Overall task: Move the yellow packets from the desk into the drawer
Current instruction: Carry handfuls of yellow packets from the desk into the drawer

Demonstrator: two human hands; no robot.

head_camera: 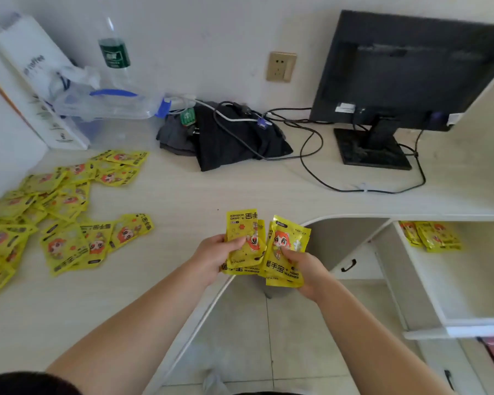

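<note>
Both hands hold yellow hand-warmer packets just over the desk's front edge. My left hand [216, 256] grips a small stack of packets [244, 238]; my right hand [307, 270] grips another stack [287, 249] beside it. Several more yellow packets [54, 206] lie scattered across the left part of the desk [200, 192]. At the right, the white drawer [451, 283] stands pulled out, with a few yellow packets [431, 235] lying at its back end.
A black monitor [411, 69] on its stand sits at the back right, with cables trailing over the desk. Dark folded cloth [228, 135] lies at the back centre. A water bottle [114, 52], plastic containers and white boxes stand at the back left.
</note>
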